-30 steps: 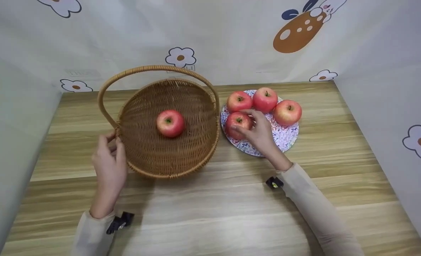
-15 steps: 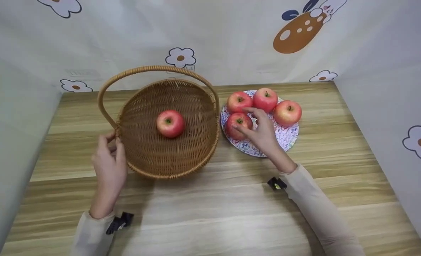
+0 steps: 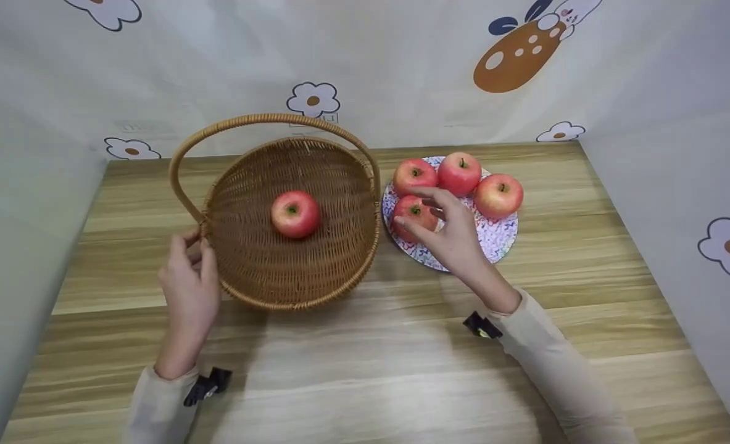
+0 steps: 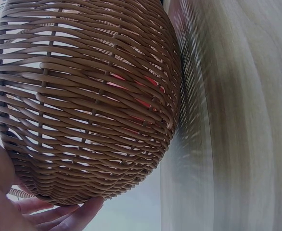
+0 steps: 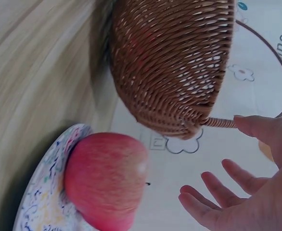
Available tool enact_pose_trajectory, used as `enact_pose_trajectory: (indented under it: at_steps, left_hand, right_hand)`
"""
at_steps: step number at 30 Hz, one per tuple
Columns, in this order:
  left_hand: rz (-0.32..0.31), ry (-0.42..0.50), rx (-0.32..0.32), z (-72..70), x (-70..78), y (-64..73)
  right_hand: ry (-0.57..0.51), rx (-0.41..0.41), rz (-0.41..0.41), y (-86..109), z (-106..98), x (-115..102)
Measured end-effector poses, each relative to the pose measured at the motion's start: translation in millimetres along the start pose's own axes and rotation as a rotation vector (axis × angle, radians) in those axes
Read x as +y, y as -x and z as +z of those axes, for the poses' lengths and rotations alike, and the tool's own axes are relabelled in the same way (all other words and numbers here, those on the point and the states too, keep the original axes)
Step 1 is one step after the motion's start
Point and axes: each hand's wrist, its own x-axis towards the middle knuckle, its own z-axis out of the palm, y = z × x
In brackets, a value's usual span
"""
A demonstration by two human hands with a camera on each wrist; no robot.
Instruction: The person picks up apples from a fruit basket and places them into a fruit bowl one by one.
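A round wicker basket (image 3: 297,306) with an arched handle stands on the table, and one red apple (image 3: 296,214) lies inside it. My left hand (image 3: 190,283) grips the basket's left rim at the handle's base; in the left wrist view its fingers reach along the weave. To the right, a patterned plate (image 3: 495,245) bears several red apples. Over the plate's front-left apple (image 3: 415,211) hovers my right hand (image 3: 456,239), thumb and fingers spread with nothing held. The right wrist view shows a gap between those fingers and the apple (image 5: 105,178) on the plate.
Three more apples, a back-left one (image 3: 414,173), a back one (image 3: 460,172) and a right one (image 3: 499,196), sit along the plate's far side. The basket's right rim nearly meets the plate. Printed cloth walls (image 3: 402,74) enclose the wooden table (image 3: 365,370).
My right hand has lifted off the front-left apple and drawn back slightly, its thumb and fingers spreading apart. The left hand, basket and apples stay where they were.
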Motion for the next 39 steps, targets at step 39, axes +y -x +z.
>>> enact_pose_trajectory:
  at_steps: [39]
  left_hand:
    - [-0.008,0.007,0.048,2.4,-2.3,1.2]
  right_hand:
    - [-0.008,-0.282,-0.131,-11.5,32,-56]
